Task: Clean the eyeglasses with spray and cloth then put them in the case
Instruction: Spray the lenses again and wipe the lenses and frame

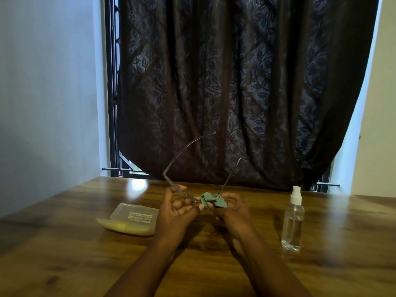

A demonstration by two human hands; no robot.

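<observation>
**q:** why was everything laid out like that?

**a:** guessing convenience. on the wooden tabletop the case lay open toward the left edge, ready for later, and the spray bottle stood upright toward the right edge, capped, well apart from the hands. the eyeglasses were held up over the middle, temples pointing away. left hand pinched the frame at one lens to steady it, right hand was clamped on the green cloth, bunched around the other lens.

**q:** lenses clean?

**a:** couldn't tell. cloth and fingers hid them, and the case print was unreadable.
</observation>
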